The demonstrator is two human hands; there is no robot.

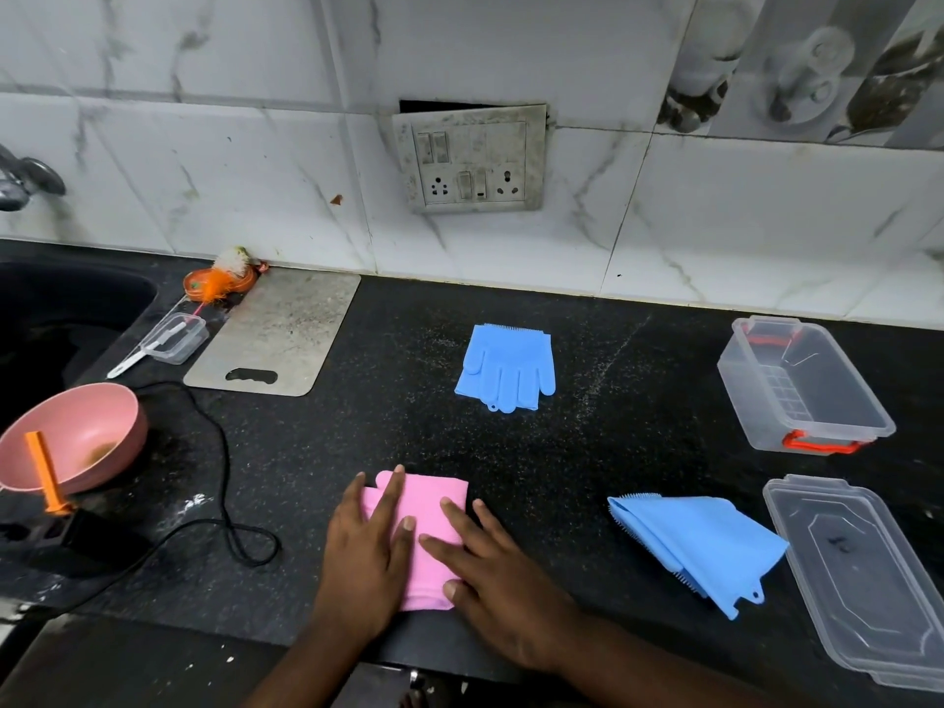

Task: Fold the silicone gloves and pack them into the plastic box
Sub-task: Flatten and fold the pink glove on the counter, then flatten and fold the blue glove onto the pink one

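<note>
A: Where does the fold stand?

B: The pink glove (426,528) lies folded near the table's (357,426) front edge. The left hand (368,544) and right hand (490,580) both lie flat on it, fingers spread, gripping nothing.

A: How to finish it well?

B: Press from the crease outward so the springy silicone settles; keep one palm down while the other lifts, or it may unfold.

A: And the rest?

B: One folded blue glove (700,544) lies toward the right front, beside the lid (868,580). Another blue glove (508,367) sits mid-table. The plastic box (802,385) stands open near the right back corner, seemingly empty.
</note>
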